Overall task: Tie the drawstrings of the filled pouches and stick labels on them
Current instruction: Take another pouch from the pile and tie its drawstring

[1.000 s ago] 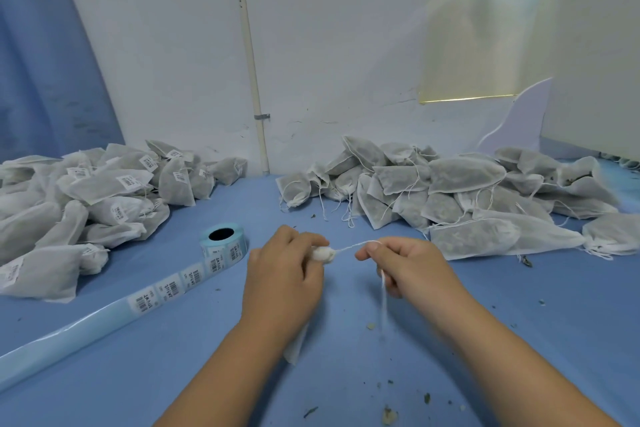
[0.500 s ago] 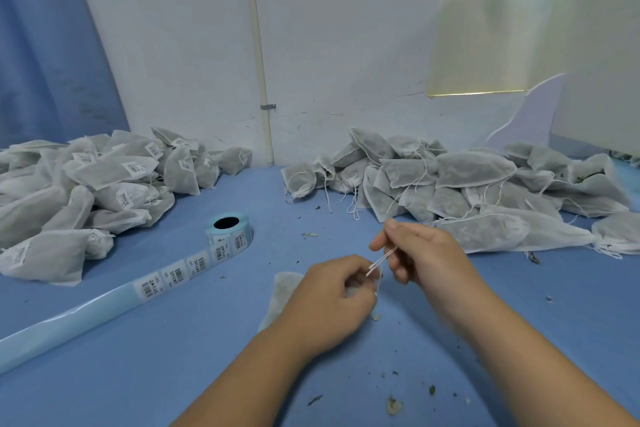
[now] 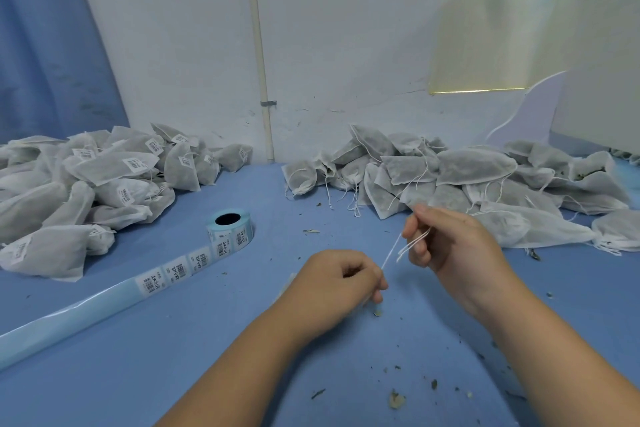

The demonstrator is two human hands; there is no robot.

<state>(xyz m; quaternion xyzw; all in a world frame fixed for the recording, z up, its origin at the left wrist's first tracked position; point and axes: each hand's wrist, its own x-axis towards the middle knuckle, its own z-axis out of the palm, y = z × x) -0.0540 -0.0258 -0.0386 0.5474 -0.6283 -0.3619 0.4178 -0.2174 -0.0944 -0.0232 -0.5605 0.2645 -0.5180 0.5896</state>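
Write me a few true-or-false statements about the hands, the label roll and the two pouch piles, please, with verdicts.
1. The right hand pinches a white drawstring. True.
2. The label roll sits to the right of both hands. False: it sits to the left of the left hand, with its strip trailing further left.
3. Pouches in the left pile carry barcode labels. True.
4. The left hand lies flat and open on the table. False: its fingers curl on the drawstring's lower end.
5. No labels show on the right pile. True.
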